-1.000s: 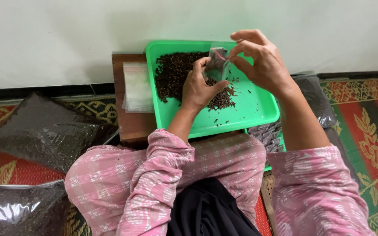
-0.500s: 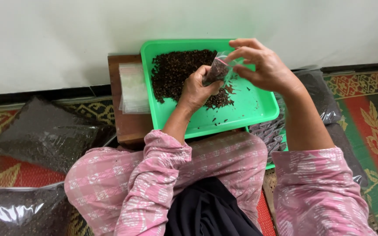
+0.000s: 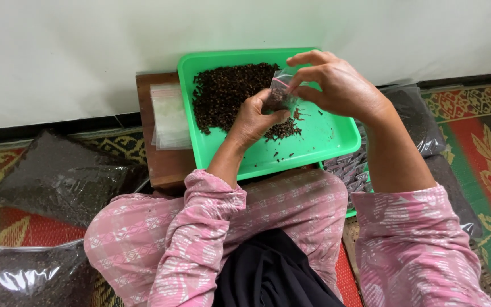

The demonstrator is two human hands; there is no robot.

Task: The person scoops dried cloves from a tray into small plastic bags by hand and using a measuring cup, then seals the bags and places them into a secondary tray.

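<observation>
- nearest, at 6 o'clock, pink patterned sleeves (image 3: 200,227) and a dark lap fill the foreground; their cloth looks soft and printed.
- at 8 o'clock, big clear bags of dark spice (image 3: 58,176) lie on the woven mat (image 3: 484,131), slack and glossy.
- at 3 o'clock, beside the tray, a heap of small filled packets (image 3: 350,170) shows, shiny and flat.
- in the middle, the left hand (image 3: 254,119) has risen off the loose grains since a second ago, fingers now curled shut under the small clear pouch (image 3: 279,94); the pouch looks partly filled, so filling seems well along.
- the right hand (image 3: 342,85) pinches the pouch mouth from 2 o'clock, fingers closed on its thin plastic rim.
- beyond, the green tray (image 3: 325,139) of smooth plastic sits on a brown wooden desk (image 3: 160,165), holding a gritty dark pile of spice (image 3: 228,94) at 11 o'clock.
- at 10 o'clock, a stack of empty clear pouches (image 3: 169,113) lies flat on the desk.
</observation>
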